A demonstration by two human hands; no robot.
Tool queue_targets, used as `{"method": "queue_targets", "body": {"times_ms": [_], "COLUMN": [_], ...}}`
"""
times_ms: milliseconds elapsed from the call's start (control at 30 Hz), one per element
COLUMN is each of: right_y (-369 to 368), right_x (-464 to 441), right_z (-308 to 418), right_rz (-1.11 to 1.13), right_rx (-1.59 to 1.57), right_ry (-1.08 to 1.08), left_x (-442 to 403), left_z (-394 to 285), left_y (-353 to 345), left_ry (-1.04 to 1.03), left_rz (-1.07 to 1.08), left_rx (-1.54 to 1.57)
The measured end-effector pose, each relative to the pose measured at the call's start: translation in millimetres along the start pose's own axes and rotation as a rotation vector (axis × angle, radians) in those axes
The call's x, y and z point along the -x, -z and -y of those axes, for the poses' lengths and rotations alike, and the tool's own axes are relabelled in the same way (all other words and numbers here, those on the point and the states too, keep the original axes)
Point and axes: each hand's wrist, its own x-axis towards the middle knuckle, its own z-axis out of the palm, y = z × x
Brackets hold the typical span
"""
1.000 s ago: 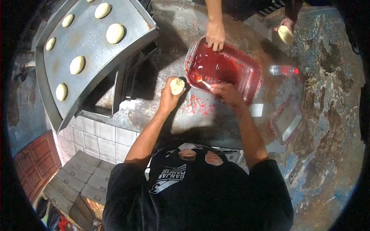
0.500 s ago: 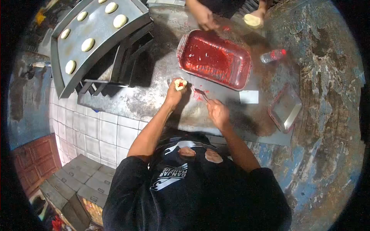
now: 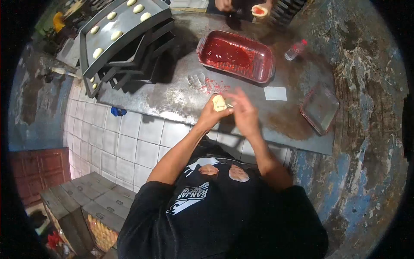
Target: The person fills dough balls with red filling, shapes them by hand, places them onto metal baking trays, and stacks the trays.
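My left hand [image 3: 210, 115] is closed round a piece of pale dough [image 3: 219, 102], held upright above the front edge of the metal table. The dough's top looks drawn together, with no red filling showing. Close on its right is my right hand [image 3: 246, 113], its upper fingers stretched and slightly blurred. A short bit of a metal fork [image 3: 230, 105] shows between that hand and the dough; the rest is hidden. Beyond my hands, a red-coated pan [image 3: 267, 77] holds red filling. Red smears [image 3: 215, 85] lie on the table between the pan and my hands.
Stacked metal trays [image 3: 129, 43] with several dough rounds stand at the left. Right of the pan are a plastic bottle [image 3: 296, 50], a white card [image 3: 275, 93] and a shallow container [image 3: 320, 110]. Across the table, another person's hand [image 3: 264, 7] holds filled dough [image 3: 259, 11].
Both hands have moved nearer my body and together. The dough's open, red-filled top now looks drawn together. My right hand has brought the fork from the table to the dough. The view has shifted.
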Motion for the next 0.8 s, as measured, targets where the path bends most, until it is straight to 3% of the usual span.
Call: {"method": "queue_targets", "body": {"times_ms": [33, 67, 133, 200, 267, 400, 500, 567, 667, 700, 733, 800], "right_y": [6, 7, 10, 14, 14, 3, -7, -13, -13, -8, -9, -8], "right_x": [5, 16, 34, 42, 45, 55, 60, 48, 33, 29, 28, 25], "right_z": [8, 9, 11, 14, 24, 21, 17, 8, 19, 22, 25, 36], "right_rz": [-0.145, -0.142, 0.058, -0.016, -0.068, -0.209, -0.171, -0.139, -0.091, 0.061, 0.06, 0.217], "right_rx": [-0.182, -0.191, -0.002, 0.045, 0.004, -0.076, -0.084, -0.609, -0.934, -0.972, -0.984, -0.682], "right_ry": [-0.091, -0.087, -0.026, 0.076, -0.028, 0.119, 0.123, -0.115, -0.249, -0.3, -0.298, -0.104], "left_x": [8, 18, 27, 34, 42, 50, 60, 60, 84, 85, 87, 90], "left_z": [-7, -13, -23, -28, -35, -56, -66, -54, -89, -93, -96, -103], "left_y": [-3, -7, -15, -20, -29, -35, -31, -14, -17, -12, -8, 0], "left_ry": [0.031, 0.028, 0.184, 0.166, 0.056, -0.147, -0.228, -0.335, -0.334, -0.397, -0.395, -0.402], "left_rz": [0.006, 0.0, 0.059, 0.09, 0.061, -0.056, -0.067, 0.056, 0.016, 0.051, 0.052, 0.042], "left_rx": [0.022, 0.014, 0.173, 0.084, 0.081, -0.222, -0.375, -0.502, -0.77, -0.812, -0.823, -0.809]}}
